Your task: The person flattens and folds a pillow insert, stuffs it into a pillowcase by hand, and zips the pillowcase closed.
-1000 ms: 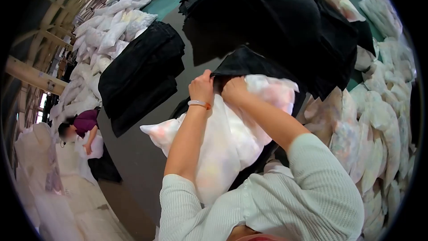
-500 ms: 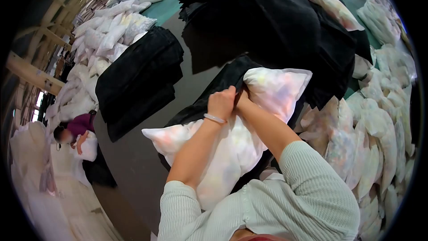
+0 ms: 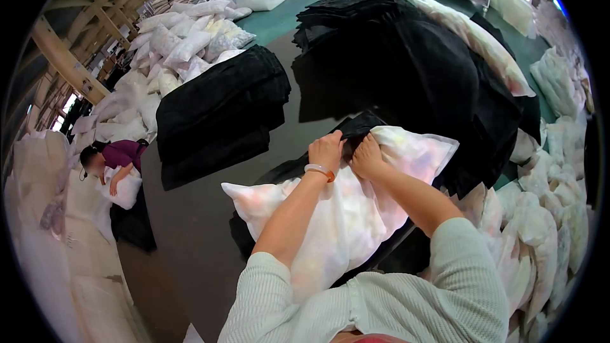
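A plump white pillow point(image 3: 337, 235), with pale coloured filling showing through, lies across black fabric point(image 3: 357, 124) on the dark table in front of me. My left hand point(image 3: 326, 154) is closed on the fabric's edge near the far side of the pillow. Close beside it, my right hand point(image 3: 367, 157) has its fingers curled over the fabric where it meets the pillow; the fingertips are partly hidden. Most of the black fabric is covered by the pillow.
Folded black fabric point(image 3: 222, 111) lies to the left on the table point(image 3: 184, 228). A tall black fabric stack point(image 3: 394, 70) stands ahead, a long pale pillow point(image 3: 473, 41) behind it. Stuffed white bags point(image 3: 540, 228) crowd the right. A person in purple point(image 3: 124, 155) holds a white pillow at left.
The camera view has tilted up, showing more of the floor ahead. My hands have moved apart sideways, and the right hand now shows beside the left on the black fabric.
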`<state>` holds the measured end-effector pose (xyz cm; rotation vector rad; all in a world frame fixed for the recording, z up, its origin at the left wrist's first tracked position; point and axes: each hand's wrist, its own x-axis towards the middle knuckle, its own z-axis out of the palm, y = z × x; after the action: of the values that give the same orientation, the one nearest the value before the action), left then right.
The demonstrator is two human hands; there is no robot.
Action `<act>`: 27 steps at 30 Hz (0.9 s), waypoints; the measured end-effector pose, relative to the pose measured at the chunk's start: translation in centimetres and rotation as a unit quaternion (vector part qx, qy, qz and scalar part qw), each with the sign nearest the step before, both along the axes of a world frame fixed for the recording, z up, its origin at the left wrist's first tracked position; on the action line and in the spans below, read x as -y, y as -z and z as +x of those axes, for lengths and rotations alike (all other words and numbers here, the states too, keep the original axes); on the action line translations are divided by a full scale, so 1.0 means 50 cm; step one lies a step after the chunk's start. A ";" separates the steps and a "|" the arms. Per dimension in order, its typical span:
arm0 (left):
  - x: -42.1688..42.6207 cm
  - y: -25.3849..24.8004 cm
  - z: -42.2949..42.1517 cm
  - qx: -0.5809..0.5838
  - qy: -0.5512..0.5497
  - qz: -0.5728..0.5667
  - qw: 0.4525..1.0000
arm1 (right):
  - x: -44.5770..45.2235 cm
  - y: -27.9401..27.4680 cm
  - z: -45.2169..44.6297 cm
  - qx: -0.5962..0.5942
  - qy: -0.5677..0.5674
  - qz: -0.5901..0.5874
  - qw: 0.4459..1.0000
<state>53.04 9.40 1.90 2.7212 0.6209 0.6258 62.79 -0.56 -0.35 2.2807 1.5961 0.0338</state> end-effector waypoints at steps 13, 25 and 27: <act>0.027 0.039 -0.077 -0.133 -0.014 0.195 0.972 | -0.062 0.002 0.040 -0.121 0.021 0.071 0.990; -0.161 0.011 -0.506 -0.097 -0.168 -0.170 0.966 | 0.035 0.063 -0.094 -0.098 -0.045 0.209 0.972; -0.156 0.037 -0.510 -0.043 -0.178 -0.229 0.956 | 0.051 -0.050 -0.176 -0.079 -0.103 0.114 0.985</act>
<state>27.55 17.18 0.04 2.2270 1.1362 0.3788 54.01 -3.12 2.15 2.3236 1.9997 0.0957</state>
